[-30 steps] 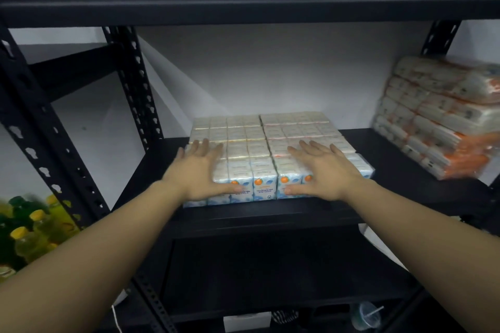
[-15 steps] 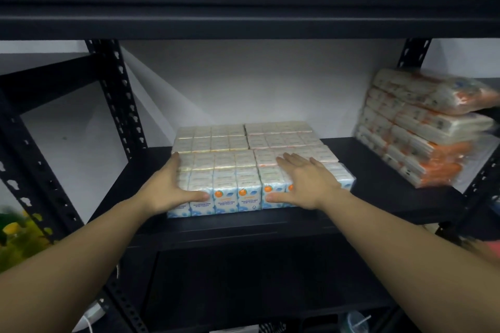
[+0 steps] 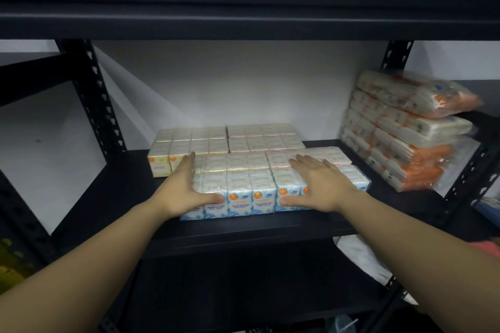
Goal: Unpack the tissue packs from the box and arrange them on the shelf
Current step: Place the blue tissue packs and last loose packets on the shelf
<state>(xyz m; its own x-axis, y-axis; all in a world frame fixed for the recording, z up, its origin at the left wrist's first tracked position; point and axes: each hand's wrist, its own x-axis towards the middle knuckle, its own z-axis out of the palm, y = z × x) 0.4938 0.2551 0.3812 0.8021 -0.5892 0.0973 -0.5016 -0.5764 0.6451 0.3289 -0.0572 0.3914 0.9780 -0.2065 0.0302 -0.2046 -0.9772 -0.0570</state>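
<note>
Flat-fingered, left hand, right hand, both pressing front tissue packs

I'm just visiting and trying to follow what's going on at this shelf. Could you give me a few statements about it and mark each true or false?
1. Both hands lie flat on the front tissue packs. True: left hand, right hand.
2. The fingers are lifting a pack off the shelf. False: the packs rest on it.
3. A pile of orange-marked packs sits at the right. True.
4. The packs stand on the top board. False: they sit on the board below it.
</note>
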